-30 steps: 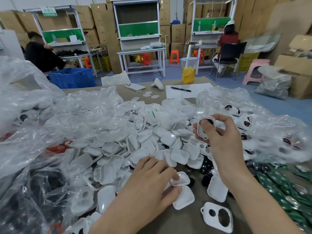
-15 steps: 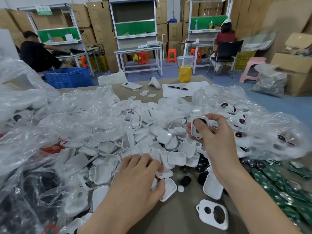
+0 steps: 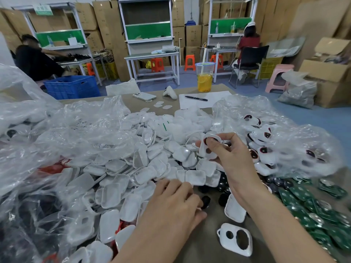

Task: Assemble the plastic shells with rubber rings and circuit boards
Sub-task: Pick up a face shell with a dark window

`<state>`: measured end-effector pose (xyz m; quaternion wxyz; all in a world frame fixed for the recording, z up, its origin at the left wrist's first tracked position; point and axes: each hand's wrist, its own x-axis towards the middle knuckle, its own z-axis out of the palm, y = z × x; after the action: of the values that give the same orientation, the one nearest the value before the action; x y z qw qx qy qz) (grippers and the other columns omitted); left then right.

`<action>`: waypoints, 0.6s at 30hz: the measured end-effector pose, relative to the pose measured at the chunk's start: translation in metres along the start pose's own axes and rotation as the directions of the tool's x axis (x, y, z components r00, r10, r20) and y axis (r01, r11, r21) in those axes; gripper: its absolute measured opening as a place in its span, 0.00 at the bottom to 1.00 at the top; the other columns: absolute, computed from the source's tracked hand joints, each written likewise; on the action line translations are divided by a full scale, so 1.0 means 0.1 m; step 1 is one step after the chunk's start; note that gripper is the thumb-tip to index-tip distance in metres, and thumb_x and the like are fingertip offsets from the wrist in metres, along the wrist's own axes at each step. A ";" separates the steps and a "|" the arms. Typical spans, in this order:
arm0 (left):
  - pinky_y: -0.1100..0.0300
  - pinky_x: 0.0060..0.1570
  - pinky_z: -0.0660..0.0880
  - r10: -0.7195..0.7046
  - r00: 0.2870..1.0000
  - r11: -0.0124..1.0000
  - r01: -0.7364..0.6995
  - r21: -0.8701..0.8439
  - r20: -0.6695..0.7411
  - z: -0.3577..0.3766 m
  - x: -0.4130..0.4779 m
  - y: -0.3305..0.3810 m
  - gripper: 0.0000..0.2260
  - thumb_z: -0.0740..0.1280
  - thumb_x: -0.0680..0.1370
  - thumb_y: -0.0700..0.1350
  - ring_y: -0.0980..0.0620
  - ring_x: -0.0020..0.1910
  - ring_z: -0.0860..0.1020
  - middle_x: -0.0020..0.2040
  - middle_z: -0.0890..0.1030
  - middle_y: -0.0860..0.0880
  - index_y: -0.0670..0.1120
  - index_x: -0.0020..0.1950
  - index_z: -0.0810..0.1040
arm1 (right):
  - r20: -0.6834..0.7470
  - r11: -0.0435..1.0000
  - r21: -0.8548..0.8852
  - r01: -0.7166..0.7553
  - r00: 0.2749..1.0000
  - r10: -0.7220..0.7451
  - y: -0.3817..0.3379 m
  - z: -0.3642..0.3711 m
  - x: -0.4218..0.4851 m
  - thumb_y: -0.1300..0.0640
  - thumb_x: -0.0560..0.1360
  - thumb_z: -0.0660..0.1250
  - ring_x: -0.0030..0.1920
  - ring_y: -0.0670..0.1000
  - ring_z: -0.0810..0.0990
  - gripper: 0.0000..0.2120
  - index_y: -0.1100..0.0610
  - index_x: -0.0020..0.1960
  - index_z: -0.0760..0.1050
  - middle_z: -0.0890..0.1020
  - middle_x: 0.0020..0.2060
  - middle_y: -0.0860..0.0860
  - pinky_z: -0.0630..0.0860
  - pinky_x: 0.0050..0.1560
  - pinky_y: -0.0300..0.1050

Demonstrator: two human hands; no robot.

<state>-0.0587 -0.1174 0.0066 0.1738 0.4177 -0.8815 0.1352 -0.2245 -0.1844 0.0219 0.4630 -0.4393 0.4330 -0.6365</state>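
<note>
I see my left hand (image 3: 171, 205) and right hand (image 3: 234, 158) bare, nails short and plain, and my left forearm (image 3: 142, 243) and right forearm (image 3: 284, 226) uncovered to the frame's lower edge.

Heaped across the middle of the desk (image 3: 201, 245): loose shells (image 3: 133, 168), partly under a bag (image 3: 57, 130) at the left. At the right, a second bag (image 3: 296, 149) with more shells in it, behind a spread of circuit boards (image 3: 313, 211) along the near right side. Between heap and boards, rubber rings (image 3: 222, 185). Left hand (image 3: 174, 204) low on the heap's near edge, just beside the rings. Right hand (image 3: 233, 156) raised over the heap's right side, pinching a single shell (image 3: 209, 149). Nearest, a lone shell (image 3: 235, 239) on bare desk, between the forearms. At the far edge: phone (image 3: 144, 96), then paper (image 3: 201, 103) with a pen (image 3: 196, 98) on it, cup (image 3: 204, 77) just behind.
</note>
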 end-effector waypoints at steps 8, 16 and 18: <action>0.58 0.43 0.79 0.025 0.999 1.000 -0.025 -0.002 -0.033 0.01 -0.03 -0.02 0.08 0.69 0.74 0.51 0.52 0.37 0.79 0.35 0.79 0.56 0.53 0.35 0.82 | 0.135 1.000 0.016 -0.020 0.991 0.018 0.01 0.01 -0.01 0.59 0.80 0.67 0.47 0.49 0.83 0.07 0.52 0.57 0.80 0.87 0.48 0.54 0.79 0.49 0.43; 0.65 0.45 0.70 -0.442 0.896 0.755 0.348 -0.555 -0.040 -0.16 0.00 -0.05 0.09 0.58 0.83 0.57 0.60 0.45 0.77 0.40 0.81 0.60 0.60 0.48 0.76 | 0.122 0.971 0.184 -0.150 0.984 0.129 0.03 0.06 -0.07 0.61 0.76 0.71 0.44 0.52 0.86 0.05 0.58 0.51 0.78 0.86 0.42 0.55 0.81 0.45 0.40; 0.71 0.41 0.72 -0.622 0.778 0.421 0.426 -0.801 0.087 -0.19 0.03 -0.06 0.06 0.59 0.79 0.60 0.62 0.43 0.80 0.40 0.83 0.60 0.64 0.48 0.76 | 0.135 0.957 0.216 -0.193 0.977 0.167 0.04 0.11 -0.09 0.62 0.76 0.71 0.46 0.53 0.86 0.06 0.59 0.51 0.76 0.85 0.45 0.58 0.82 0.48 0.42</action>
<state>-0.0519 -0.1153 0.0257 0.4693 0.5343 -0.6448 -0.2802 -0.2116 -0.1780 0.0197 0.5904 -0.3782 0.3680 -0.6106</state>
